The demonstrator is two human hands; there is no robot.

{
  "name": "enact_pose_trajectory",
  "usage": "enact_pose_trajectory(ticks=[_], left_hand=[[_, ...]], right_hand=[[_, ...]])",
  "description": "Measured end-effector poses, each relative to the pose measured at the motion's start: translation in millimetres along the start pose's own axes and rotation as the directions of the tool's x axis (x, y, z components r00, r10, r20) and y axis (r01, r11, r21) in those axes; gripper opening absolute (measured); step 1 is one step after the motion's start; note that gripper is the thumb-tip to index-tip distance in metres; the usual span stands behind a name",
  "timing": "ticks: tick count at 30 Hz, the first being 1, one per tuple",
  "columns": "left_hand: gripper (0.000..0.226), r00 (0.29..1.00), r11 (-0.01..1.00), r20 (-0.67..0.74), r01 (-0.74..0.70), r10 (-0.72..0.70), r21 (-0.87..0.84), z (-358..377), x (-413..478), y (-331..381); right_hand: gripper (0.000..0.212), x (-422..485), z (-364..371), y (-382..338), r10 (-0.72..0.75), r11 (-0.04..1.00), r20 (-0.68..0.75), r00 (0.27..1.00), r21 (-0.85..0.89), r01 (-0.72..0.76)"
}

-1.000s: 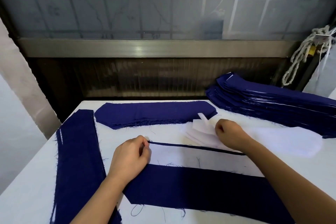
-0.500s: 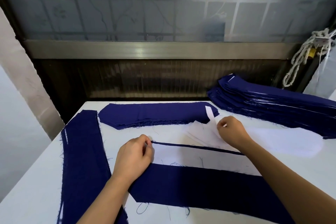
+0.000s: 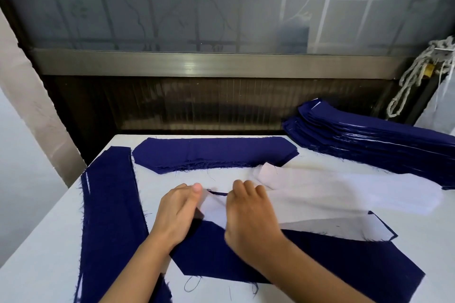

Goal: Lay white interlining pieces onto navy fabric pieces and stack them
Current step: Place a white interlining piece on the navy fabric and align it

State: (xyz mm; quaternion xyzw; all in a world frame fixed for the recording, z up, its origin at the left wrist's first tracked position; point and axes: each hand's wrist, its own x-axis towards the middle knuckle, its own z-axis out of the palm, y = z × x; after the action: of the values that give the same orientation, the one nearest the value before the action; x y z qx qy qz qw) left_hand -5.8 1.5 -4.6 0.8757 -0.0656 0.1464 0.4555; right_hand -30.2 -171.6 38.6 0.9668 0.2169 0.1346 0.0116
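Observation:
A long navy fabric piece (image 3: 320,261) lies across the near table, and white shows along its upper half out to its right tip. My left hand (image 3: 177,211) pinches this piece at its upper left end, thumb on top. My right hand (image 3: 248,214), fingers curled, holds the left end of a white interlining piece (image 3: 320,204) right beside my left hand. That piece trails right, over the navy piece's upper edge, to a pile of white interlining (image 3: 384,194). A short stretch of navy edge shows between my hands.
A stack of navy pieces (image 3: 214,155) lies at the far middle of the white table (image 3: 44,241). A long navy stack (image 3: 110,216) runs down the left side. A tall navy pile (image 3: 381,145) fills the far right. A rope (image 3: 413,81) hangs by the window.
My right hand has moved left from the white pile to beside my left hand, drawing a white interlining piece with it. My left hand has stayed at the navy piece's left end.

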Motion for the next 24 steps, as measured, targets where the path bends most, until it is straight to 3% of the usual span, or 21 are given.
enact_pose_trajectory(ticks=[2,4,7,10,13,18,24], left_hand=[[0.054,0.999,0.997,0.008,-0.032,0.032,0.066,1,0,1],[0.037,0.999,0.995,-0.003,-0.052,0.053,0.086,4,0,0],[0.035,0.996,0.996,-0.046,-0.076,0.078,0.048,3,0,-2],[0.034,0.992,0.995,-0.079,-0.095,0.095,0.005,-2,0,-3],[0.033,0.992,0.998,-0.108,-0.066,0.067,0.009,-3,1,-5],[0.048,0.989,0.997,-0.145,0.019,-0.007,0.077,-2,2,-8],[0.043,0.971,0.987,-0.195,0.151,-0.137,0.061,0,4,-10]], right_hand=[[0.022,1,10,-4,-0.023,0.998,-0.072,0.997,0.055,0.027],[0.039,6,18,4,-0.069,0.973,-0.046,0.997,0.218,0.078],[0.066,14,22,25,-0.068,0.901,0.035,0.997,0.431,0.046],[0.068,13,22,47,-0.002,0.859,0.086,0.996,0.511,-0.043],[0.064,6,20,73,0.036,0.920,0.083,0.996,0.386,-0.065],[0.058,-24,7,137,0.176,0.960,0.099,0.979,0.202,-0.192],[0.047,-81,2,205,0.410,0.888,-0.052,0.911,0.253,-0.385]])
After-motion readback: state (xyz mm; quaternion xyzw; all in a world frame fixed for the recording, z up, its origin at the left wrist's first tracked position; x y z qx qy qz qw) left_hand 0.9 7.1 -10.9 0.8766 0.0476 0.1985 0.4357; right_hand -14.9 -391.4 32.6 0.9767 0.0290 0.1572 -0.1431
